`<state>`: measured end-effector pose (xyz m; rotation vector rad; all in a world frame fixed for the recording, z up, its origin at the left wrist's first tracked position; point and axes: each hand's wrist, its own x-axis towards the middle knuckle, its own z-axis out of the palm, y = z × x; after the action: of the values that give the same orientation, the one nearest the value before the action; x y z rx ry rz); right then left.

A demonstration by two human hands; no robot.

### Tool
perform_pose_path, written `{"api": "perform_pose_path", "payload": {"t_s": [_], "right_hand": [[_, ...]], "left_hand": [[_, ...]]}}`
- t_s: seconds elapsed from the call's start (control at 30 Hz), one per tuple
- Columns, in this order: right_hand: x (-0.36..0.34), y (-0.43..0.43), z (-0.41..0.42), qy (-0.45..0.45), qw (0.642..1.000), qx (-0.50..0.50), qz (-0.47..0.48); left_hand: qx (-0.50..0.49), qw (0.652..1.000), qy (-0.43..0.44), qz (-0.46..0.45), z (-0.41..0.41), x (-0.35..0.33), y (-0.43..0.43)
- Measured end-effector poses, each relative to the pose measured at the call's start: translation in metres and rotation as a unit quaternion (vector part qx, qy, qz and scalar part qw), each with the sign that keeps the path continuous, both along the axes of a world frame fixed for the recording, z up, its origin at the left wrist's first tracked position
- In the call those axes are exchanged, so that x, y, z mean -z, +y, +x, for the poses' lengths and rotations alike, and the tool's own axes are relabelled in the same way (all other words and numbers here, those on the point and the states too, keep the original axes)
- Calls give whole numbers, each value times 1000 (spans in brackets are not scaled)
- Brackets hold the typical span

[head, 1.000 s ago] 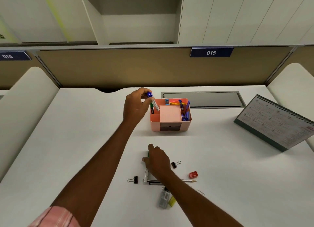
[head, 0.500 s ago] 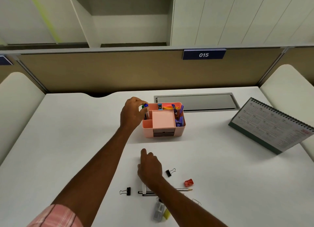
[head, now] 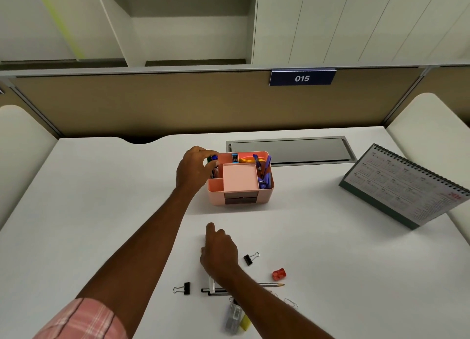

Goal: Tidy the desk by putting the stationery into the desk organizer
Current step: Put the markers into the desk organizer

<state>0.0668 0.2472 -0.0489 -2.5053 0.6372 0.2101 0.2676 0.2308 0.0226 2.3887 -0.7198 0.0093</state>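
Head view: left hand (head: 194,169) pinching markers (head: 215,158) into organizer (head: 216,195); right hand (head: 220,254) grip unclear (clips (head: 250,258), pencil (head: 272,284), sharpener (head: 279,274) beside it, unsorted).

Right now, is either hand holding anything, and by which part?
Left hand pinches the blue-capped marker at its cap end, inside the organizer. Right hand: cannot tell.

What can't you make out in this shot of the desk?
Head view only:
- What the right hand grips, if anything; its own back hides the fingers.
- Pens: partly under the right forearm.
- Grey item near the bottom edge: blurred.
- Calendar print: too small.
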Motion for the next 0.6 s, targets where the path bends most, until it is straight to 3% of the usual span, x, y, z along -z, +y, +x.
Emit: {"api": "perform_pose_path", "payload": {"t_s": [0.33, 0.6], "right_hand": [[6, -2, 0, -19, 998, 44, 41], [-15, -30, -5, -65, 966, 131, 212]], "left_hand": [[-50, 997, 36, -42, -14, -1, 1], [-153, 969, 146, -125, -68, 22, 31]]}}
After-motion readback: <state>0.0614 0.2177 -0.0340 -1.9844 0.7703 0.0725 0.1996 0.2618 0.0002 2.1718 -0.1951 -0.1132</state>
